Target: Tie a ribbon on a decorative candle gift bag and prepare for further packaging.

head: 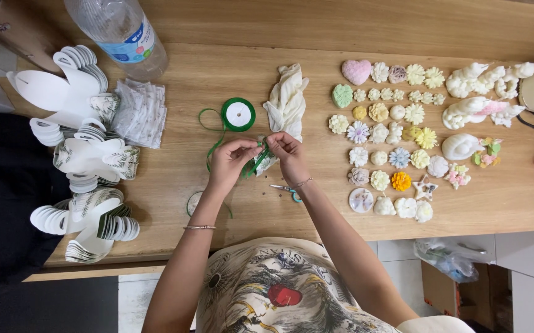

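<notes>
Both hands (259, 157) — pinching green ribbon (256, 161) on packet (266, 163).

A craft workshop, this, a small handmade-gift setup. Wooden worktop (230, 228) laid out with rows of moulded flower, heart and star pieces (385, 137), stacks of flat white cut-out packaging (82, 154), clear bags (140, 111), a green ribbon spool (238, 115) and small scissors (288, 190). Tiled floor (402, 250) below.

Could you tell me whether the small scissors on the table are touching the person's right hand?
Apart. The head view shows the scissors lying flat on the table, with bare wood visible between them and the right hand, which is up at the green ribbon.
</notes>
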